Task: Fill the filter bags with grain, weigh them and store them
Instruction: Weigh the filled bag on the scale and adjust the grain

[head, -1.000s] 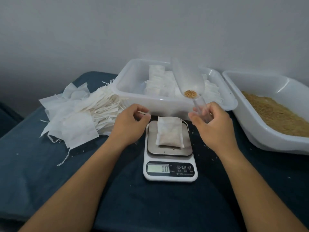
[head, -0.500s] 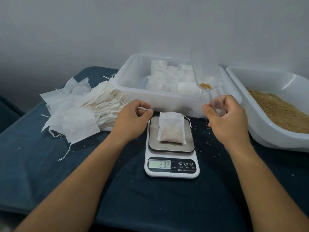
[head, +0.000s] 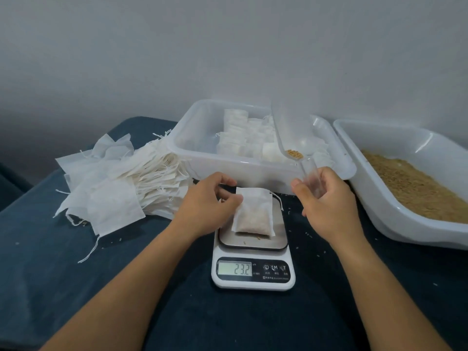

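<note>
The filled filter bag [head: 254, 214] lies on the scale [head: 253, 262] at the table's middle, pinched at its left edge by the left hand [head: 206, 201]. A clear scoop [head: 293, 134] is gripped by its handle in the right hand [head: 329, 201], raised over the storage tub [head: 202, 138].

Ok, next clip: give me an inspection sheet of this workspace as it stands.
Surface: dark blue cloth, stray grains scattered on it.
Job's things: filled bag on scale reading 23.2; empty bags piled left; storage tub holding filled bags; grain tray.
Clutter: nothing seen.
Grippers: left hand touches the bag; right hand grips clear scoop.
Cables: nothing seen.
Surroundings: plain wall.
</note>
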A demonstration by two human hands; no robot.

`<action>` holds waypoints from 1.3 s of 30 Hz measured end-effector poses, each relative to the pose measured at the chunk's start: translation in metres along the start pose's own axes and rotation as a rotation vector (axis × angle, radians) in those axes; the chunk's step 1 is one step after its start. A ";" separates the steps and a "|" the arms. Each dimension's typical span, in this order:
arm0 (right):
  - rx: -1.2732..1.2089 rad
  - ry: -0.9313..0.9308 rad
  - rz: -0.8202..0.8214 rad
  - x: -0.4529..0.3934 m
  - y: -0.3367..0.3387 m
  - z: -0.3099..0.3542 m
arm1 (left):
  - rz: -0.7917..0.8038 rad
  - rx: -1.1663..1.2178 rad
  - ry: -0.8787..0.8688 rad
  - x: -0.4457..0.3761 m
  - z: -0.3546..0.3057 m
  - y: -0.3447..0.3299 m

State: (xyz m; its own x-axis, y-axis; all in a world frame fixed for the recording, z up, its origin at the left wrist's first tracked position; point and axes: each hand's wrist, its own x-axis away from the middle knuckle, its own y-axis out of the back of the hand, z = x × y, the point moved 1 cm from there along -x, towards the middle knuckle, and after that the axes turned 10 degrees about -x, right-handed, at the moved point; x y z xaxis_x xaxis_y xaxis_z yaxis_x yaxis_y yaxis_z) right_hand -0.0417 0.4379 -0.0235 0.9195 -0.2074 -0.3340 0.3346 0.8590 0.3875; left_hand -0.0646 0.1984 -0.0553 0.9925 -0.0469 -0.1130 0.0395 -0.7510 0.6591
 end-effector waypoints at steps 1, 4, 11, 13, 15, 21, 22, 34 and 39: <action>0.000 -0.006 0.012 0.001 -0.001 0.001 | -0.002 0.008 -0.010 0.000 -0.002 -0.001; -0.013 -0.015 0.085 0.000 -0.001 0.005 | -0.046 0.080 -0.088 0.004 -0.009 -0.003; -0.206 0.036 0.402 -0.001 -0.004 0.018 | -0.099 0.203 -0.264 0.019 -0.017 0.002; -0.137 0.071 0.456 -0.001 -0.007 0.023 | -0.105 0.208 -0.280 0.020 -0.019 0.003; -0.058 0.123 0.429 -0.002 -0.008 0.031 | -0.113 0.210 -0.279 0.021 -0.020 0.004; -0.066 0.222 0.398 -0.006 0.000 0.058 | 0.105 0.387 -0.196 0.025 -0.023 0.007; -0.068 0.240 0.400 -0.007 0.003 0.064 | 0.193 0.432 -0.197 0.026 -0.024 0.008; -0.008 0.271 0.524 -0.004 0.010 0.107 | 0.237 0.444 -0.269 0.026 -0.029 0.009; 0.009 0.158 0.461 -0.004 0.034 0.112 | 0.042 0.273 -0.167 0.019 -0.016 0.008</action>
State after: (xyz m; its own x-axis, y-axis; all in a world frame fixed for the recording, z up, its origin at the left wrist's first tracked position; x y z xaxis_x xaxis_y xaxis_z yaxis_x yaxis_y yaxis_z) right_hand -0.0108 0.4160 0.0872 0.9300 0.2677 -0.2519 -0.0977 0.8406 0.5328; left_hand -0.0438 0.2025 -0.0403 0.9591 -0.1721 -0.2249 -0.0563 -0.8941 0.4443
